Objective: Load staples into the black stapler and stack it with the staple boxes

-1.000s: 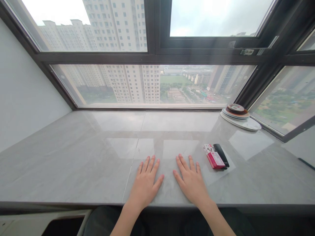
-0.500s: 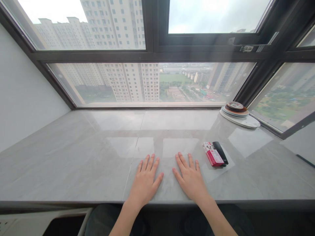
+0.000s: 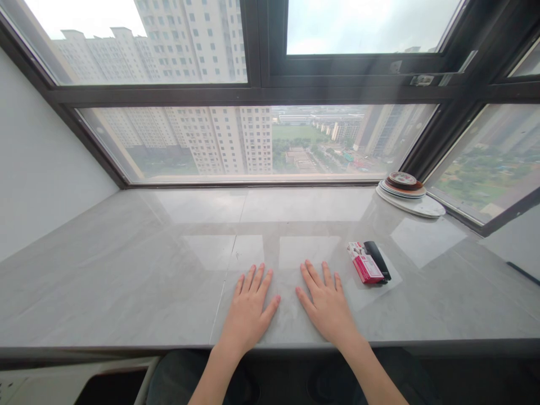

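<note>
My left hand [image 3: 247, 315] lies flat, palm down, on the grey marbled counter [image 3: 126, 281], its fingers spread and holding nothing. To its right, my right hand [image 3: 327, 306] rests the same way, with a gap between the two thumbs. Nearest to my right hand is a red and white box [image 3: 366, 265], lying a little beyond it to the right. A black item [image 3: 378, 261] lies against the box's right side. Neither hand touches them.
A stack of round plates [image 3: 405, 188] stands in the far right corner by the window frame [image 3: 261, 97]. A white wall [image 3: 46, 157] rises at the left. Below the counter's front edge, a light-coloured object with a dark opening [image 3: 42, 385] shows at lower left.
</note>
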Demonstrator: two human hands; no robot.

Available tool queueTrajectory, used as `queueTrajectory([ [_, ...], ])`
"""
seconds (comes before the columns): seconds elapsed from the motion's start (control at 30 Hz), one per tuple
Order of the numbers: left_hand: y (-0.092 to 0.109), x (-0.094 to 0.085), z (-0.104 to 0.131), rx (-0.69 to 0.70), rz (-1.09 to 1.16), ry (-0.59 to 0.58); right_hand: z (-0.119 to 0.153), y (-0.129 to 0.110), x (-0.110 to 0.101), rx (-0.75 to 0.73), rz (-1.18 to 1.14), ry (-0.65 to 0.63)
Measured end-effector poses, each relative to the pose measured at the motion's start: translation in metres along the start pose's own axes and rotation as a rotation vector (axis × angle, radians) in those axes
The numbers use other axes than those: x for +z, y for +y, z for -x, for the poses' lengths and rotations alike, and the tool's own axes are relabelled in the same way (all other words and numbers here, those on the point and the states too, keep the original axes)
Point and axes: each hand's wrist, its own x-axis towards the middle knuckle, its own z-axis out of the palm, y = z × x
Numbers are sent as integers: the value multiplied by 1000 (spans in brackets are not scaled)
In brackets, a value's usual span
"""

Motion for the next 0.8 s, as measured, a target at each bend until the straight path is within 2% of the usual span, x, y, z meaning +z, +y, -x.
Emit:
queueTrajectory([
  [0.63, 0, -3, 0, -3, 45, -2, 0, 1, -2, 6, -84, -4],
  [0.7, -1, -4, -1, 1, 48, -1, -2, 5, -8, -1, -148, -51],
  [0.8, -1, -4, -1, 1, 49, -1, -6, 19, -32, -4, -391, -88],
])
